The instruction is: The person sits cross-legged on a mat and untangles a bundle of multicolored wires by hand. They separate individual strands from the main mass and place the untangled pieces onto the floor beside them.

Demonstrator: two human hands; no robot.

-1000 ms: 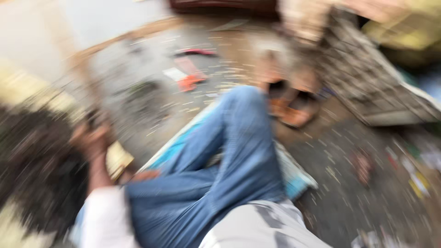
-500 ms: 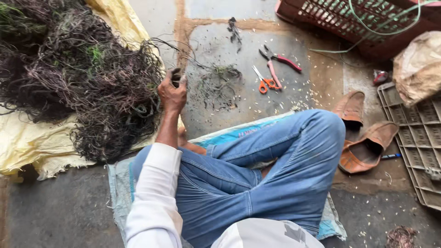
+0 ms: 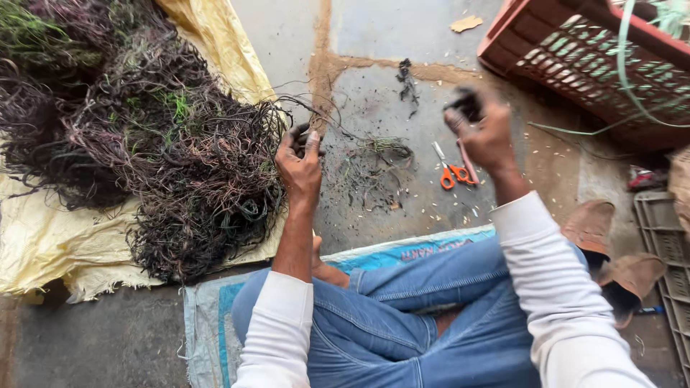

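Legs: crossed in blue jeans (image 3: 402, 323) on a blue-edged woven mat (image 3: 208, 323), nearest of all.
Left hand (image 3: 300, 164): fingers pinched shut on a dark wire strand (image 3: 302, 133) drawn from the tangle just beside it.
Right hand (image 3: 483, 129): raised, closed round a dark clump (image 3: 466, 106) (blurred, cannot tell what).
Floor between hands: loose wire scraps (image 3: 374, 165); orange-handled scissors (image 3: 451, 171) below the right hand.
Left side: wire heap (image 3: 144, 136) on a yellow sheet (image 3: 50, 244).
Far right: red crate (image 3: 596, 57); brown sandals (image 3: 611, 251) nearer.

Wire pile (image 3: 144, 144) blocks L; scissors (image 3: 453, 171) ahead.
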